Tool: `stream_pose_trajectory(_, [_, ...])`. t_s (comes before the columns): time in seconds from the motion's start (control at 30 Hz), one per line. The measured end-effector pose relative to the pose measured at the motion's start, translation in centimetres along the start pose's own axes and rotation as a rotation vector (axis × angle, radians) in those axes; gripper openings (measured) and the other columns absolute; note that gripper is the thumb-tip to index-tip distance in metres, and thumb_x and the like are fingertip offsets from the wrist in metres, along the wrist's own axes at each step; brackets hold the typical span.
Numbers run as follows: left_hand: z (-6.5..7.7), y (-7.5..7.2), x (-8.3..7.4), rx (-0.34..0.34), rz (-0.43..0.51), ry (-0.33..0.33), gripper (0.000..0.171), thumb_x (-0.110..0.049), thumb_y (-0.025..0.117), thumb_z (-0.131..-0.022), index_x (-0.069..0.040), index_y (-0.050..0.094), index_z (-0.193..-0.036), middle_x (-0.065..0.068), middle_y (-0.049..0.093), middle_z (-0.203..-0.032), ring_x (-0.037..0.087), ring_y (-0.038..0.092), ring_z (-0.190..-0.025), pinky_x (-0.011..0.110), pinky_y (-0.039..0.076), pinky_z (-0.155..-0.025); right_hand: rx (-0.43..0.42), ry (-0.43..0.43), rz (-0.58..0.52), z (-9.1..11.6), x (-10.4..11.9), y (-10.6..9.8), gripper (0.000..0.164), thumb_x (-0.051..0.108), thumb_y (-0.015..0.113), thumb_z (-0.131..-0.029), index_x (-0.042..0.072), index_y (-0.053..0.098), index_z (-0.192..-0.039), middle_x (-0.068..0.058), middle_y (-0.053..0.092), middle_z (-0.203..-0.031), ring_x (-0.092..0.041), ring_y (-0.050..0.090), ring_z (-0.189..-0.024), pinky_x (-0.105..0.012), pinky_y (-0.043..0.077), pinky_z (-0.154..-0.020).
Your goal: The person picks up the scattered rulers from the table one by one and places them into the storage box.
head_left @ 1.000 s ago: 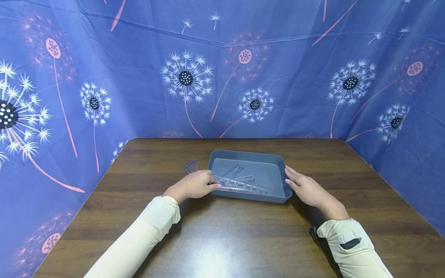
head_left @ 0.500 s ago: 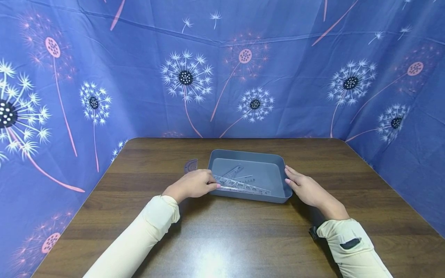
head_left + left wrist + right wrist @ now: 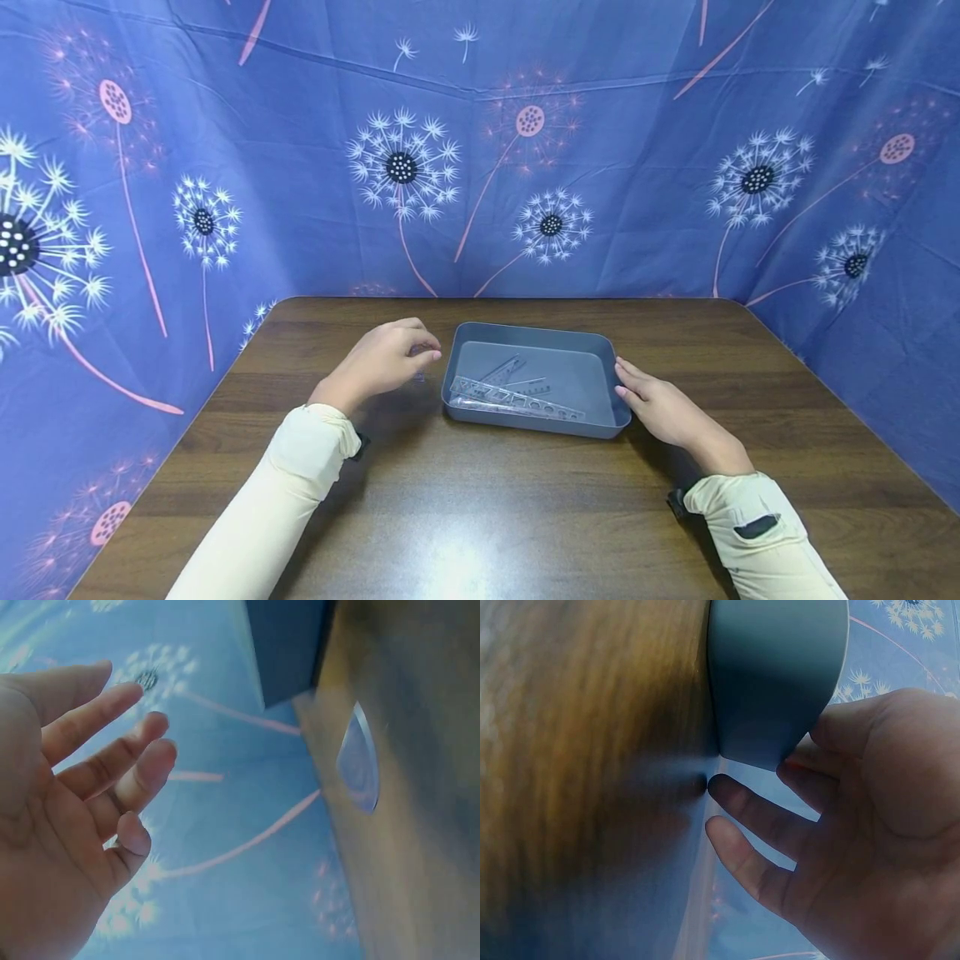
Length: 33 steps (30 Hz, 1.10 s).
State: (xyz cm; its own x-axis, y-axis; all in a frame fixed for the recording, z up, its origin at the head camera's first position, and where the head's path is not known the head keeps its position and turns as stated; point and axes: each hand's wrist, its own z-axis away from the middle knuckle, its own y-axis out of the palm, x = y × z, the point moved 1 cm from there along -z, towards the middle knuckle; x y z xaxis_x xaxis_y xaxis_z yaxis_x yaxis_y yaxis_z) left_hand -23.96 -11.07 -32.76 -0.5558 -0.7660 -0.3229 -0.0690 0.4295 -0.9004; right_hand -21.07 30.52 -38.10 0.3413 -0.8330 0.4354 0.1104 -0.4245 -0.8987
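My left hand (image 3: 386, 358) hovers over the table left of the grey tray (image 3: 573, 371), its fingers spread and loosely bent with nothing between them. Below it, a clear protractor (image 3: 360, 765) lies on the wood, mostly covered by the hand in the head view. Inside the tray, a long clear ruler (image 3: 525, 402) with cut-out shapes lies along the near side, and smaller clear rulers (image 3: 504, 371) are behind it. At the tray's right end, my right hand (image 3: 663, 408) rests its fingertips against the wall, thumb at the rim in the right wrist view.
The brown wooden table (image 3: 480, 508) carries the tray near its far edge. A blue curtain (image 3: 480, 167) with dandelion prints hangs right behind the table and along both sides.
My left hand has left the long ruler at the tray's left end, moving left and away from me to over the protractor. The right hand and the tray stay put.
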Motion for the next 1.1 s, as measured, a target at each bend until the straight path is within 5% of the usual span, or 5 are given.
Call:
stream_pose_trajectory(0.37, [1.3,-4.3,2.6,-0.212,-0.005,-0.064,0.025,-0.022,0.072,-0.092,-0.013,0.072,-0.115,0.003,0.063,-0.116,0.027,0.062,-0.106,0.049,0.047,-0.09,0.006,0.005,0.004,-0.1,-0.1,0.1,0.05,0.015,0.047,-0.106,-0.011,0.036,-0.147,-0.025,0.028,-0.157,-0.045,0.027,-0.143,-0.061,0.025,-0.112])
stream_pose_trajectory(0.5, [1.4,-4.6,3.3,-0.229,0.009,-0.083,0.033,-0.022,0.073,-0.091,-0.011,0.069,-0.122,0.006,0.061,-0.123,0.031,0.059,-0.115,0.053,0.044,-0.095,-0.001,-0.003,0.007,-0.1,-0.1,0.0,0.05,0.016,0.047,-0.106,-0.011,0.036,-0.146,-0.026,0.029,-0.157,-0.046,0.028,-0.143,-0.061,0.026,-0.112])
stream_pose_trajectory(0.8, [0.4,-1.3,4.3,-0.03,-0.012,-0.151,0.046,-0.028,0.074,-0.09,-0.013,0.062,-0.132,0.008,0.056,-0.135,0.032,0.05,-0.129,0.062,0.036,-0.103,0.001,0.006,0.006,-0.1,-0.2,0.1,0.049,0.013,0.048,-0.105,-0.011,0.037,-0.146,-0.026,0.029,-0.156,-0.046,0.028,-0.142,-0.062,0.026,-0.111])
stream_pose_trajectory(1.1, [0.6,2.4,4.2,0.335,-0.064,-0.164,0.053,-0.033,0.064,-0.096,-0.011,0.054,-0.143,0.012,0.04,-0.155,0.04,0.039,-0.139,0.065,0.033,-0.103,-0.001,0.002,0.008,-0.1,0.0,0.0,0.049,0.014,0.048,-0.105,-0.011,0.037,-0.146,-0.026,0.029,-0.156,-0.046,0.029,-0.142,-0.062,0.026,-0.111])
